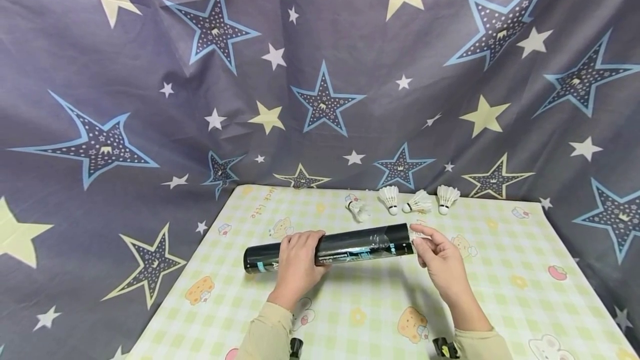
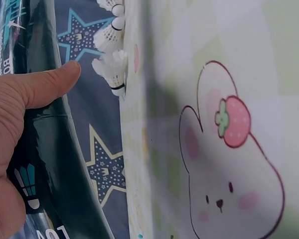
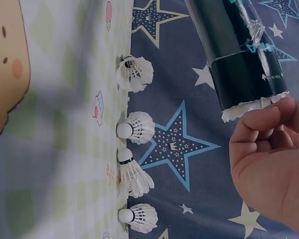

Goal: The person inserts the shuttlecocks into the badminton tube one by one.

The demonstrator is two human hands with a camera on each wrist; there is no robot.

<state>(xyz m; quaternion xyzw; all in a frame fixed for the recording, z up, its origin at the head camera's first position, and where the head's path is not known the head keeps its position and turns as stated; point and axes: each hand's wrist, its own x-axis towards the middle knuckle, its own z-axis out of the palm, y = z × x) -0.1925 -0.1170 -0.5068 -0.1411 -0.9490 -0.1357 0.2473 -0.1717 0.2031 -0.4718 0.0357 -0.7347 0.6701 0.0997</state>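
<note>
A long black shuttlecock tube (image 1: 367, 243) is held tilted over the table, its right end higher than its left. My left hand (image 1: 299, 263) grips it left of the middle, and the thumb lies across the tube in the left wrist view. At the right end, the ragged white feather skirt of a shuttlecock (image 3: 254, 106) sticks out of the mouth. My right hand (image 1: 441, 260) pinches that feather edge between thumb and fingers; the rest of this shuttlecock is hidden inside the tube.
Several white shuttlecocks lie toward the table's back edge: one on its side (image 1: 357, 209), others (image 1: 388, 200) farther right, the last (image 1: 447, 199) beyond the tube's mouth. A green-checked cloth (image 1: 360, 293) covers the table. Behind it hangs a grey star-patterned curtain (image 1: 350, 43).
</note>
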